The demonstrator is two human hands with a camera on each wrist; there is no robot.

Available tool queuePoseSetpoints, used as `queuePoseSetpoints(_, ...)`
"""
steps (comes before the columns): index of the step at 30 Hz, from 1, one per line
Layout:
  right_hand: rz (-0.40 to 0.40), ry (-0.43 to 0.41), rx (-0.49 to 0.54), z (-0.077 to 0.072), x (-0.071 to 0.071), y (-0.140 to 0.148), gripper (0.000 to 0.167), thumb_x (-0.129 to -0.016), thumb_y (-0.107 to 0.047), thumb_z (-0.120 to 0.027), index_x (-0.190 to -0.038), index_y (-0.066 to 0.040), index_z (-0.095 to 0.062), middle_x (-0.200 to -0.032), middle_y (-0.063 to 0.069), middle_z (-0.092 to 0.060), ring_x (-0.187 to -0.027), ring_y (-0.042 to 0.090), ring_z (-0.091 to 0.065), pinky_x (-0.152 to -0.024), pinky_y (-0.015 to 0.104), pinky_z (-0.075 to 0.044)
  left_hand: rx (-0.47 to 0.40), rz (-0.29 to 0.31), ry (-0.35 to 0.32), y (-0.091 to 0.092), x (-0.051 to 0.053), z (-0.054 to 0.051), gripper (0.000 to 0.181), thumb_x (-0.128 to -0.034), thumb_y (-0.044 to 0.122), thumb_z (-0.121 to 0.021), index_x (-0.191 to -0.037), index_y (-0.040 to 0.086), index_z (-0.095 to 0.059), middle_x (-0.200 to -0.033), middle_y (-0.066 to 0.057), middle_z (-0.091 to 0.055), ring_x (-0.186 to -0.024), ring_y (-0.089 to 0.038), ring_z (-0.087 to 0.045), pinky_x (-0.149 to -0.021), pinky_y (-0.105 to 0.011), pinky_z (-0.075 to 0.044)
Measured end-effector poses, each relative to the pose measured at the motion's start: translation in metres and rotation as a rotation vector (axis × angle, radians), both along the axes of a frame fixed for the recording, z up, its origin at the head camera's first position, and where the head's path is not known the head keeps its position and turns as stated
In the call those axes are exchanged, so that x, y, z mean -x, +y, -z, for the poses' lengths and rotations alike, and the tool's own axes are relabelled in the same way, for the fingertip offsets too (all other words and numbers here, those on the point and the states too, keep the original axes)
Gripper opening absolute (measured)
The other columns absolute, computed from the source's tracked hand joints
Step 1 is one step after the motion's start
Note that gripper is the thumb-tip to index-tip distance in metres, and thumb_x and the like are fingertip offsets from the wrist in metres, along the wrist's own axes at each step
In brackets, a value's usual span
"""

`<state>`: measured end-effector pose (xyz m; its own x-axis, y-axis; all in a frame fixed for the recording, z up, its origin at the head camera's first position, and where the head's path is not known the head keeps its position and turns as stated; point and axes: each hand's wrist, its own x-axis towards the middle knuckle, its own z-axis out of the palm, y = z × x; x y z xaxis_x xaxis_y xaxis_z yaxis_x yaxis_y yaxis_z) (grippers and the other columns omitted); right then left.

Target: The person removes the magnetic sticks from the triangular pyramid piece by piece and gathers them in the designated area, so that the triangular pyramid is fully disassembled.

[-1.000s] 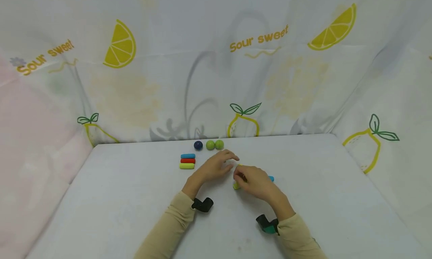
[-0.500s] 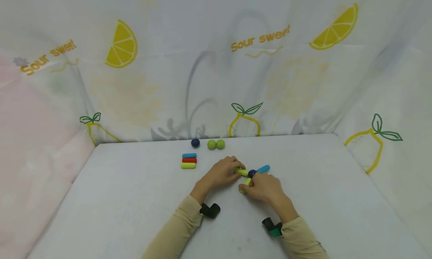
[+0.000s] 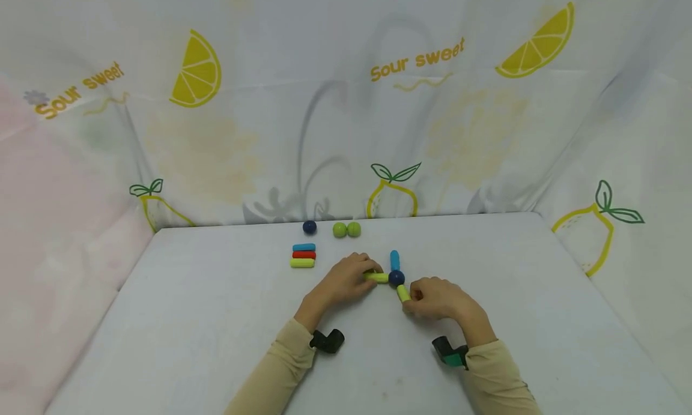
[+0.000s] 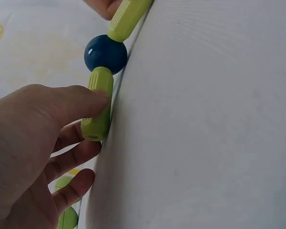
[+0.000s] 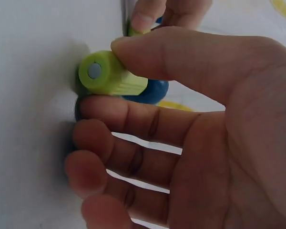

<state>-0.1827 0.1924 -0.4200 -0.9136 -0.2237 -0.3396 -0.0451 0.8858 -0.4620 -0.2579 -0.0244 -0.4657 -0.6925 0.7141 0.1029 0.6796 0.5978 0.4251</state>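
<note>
A dark blue ball [image 3: 396, 278] sits mid-table with three rods touching it. My left hand [image 3: 346, 280] pinches the yellow-green rod [image 4: 101, 86] on the ball's left, thumb on one side and the other fingers loosely bent. My right hand [image 3: 440, 298] holds a second yellow-green rod [image 3: 403, 293] between thumb and index finger on the ball's near right. In the right wrist view that rod [image 5: 102, 74] shows a grey disc in its end. A blue rod [image 3: 394, 260] points away from the ball toward the back, with neither hand on it.
At the back edge stand another dark blue ball [image 3: 309, 227] and two green balls, one [image 3: 339, 229] beside the other. Left of my left hand lie a blue rod [image 3: 304, 247], a red rod [image 3: 304, 254] and a yellow-green rod [image 3: 302, 263], stacked in rows on the white table [image 3: 189, 319].
The ball and rods came out from behind my hands, and the blue rod swung from pointing right to pointing back. My right hand moved right. The loose blue ball rolled slightly left.
</note>
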Motion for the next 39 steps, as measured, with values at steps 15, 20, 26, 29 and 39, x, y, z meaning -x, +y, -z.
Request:
queuePoseSetpoints(15,-0.172,0.163,0.295,0.015,0.02,0.013,0.025,-0.093,-0.029,-0.06,-0.105,-0.009,-0.053,-0.085,0.001,-0.058,-0.07,0.011,-0.052,-0.06,0.024,-0.045,0.025,-0.013,-0.013,0.001,-0.023,0.0,0.026,-0.0889,0.038,-0.063,-0.109,0.022,-0.061,-0.087,0.008,-0.056,-0.081,-0.007,-0.048,-0.071,-0.023,-0.037)
queuePoseSetpoints(20,-0.166,0.177,0.319,0.022,0.021,0.009,0.029,-0.093,-0.031,-0.059,-0.11,-0.009,-0.051,-0.087,0.002,-0.058,-0.071,0.01,-0.051,-0.06,0.023,-0.044,0.001,-0.025,-0.029,0.003,-0.03,-0.001,0.025,-0.089,0.038,-0.063,-0.104,0.02,-0.059,-0.083,0.008,-0.053,-0.075,-0.006,-0.046,-0.066,-0.02,-0.037)
queuePoseSetpoints(26,-0.106,0.214,0.297,0.028,0.02,0.0,0.028,-0.092,-0.033,-0.06,-0.109,-0.012,-0.053,-0.085,0.0,-0.057,-0.072,0.01,-0.05,-0.062,0.023,-0.042,-0.014,-0.051,-0.019,0.004,-0.032,-0.001,0.023,-0.0888,0.038,-0.064,-0.1,0.019,-0.058,-0.078,0.008,-0.05,-0.071,-0.006,-0.044,-0.063,-0.02,-0.034)
queuePoseSetpoints(29,-0.063,0.221,0.272,0.03,0.018,-0.004,0.027,-0.091,-0.035,-0.062,-0.107,-0.014,-0.055,-0.082,-0.003,-0.056,-0.07,0.009,-0.049,-0.062,0.024,-0.041,-0.025,-0.05,-0.035,0.005,-0.033,0.001,0.021,-0.0892,0.036,-0.064,-0.1,0.019,-0.058,-0.077,0.008,-0.049,-0.07,-0.006,-0.043,-0.062,-0.02,-0.034)
queuePoseSetpoints(39,-0.021,0.232,0.253,0.03,0.017,-0.01,0.023,-0.09,-0.031,-0.062,-0.107,-0.016,-0.057,-0.084,-0.004,-0.057,-0.073,0.01,-0.051,-0.066,0.027,-0.043,-0.028,-0.044,-0.017,0.005,-0.035,-0.002,0.021,-0.0894,0.036,-0.064,-0.099,0.018,-0.057,-0.075,0.009,-0.047,-0.067,-0.005,-0.042,-0.059,-0.019,-0.032)
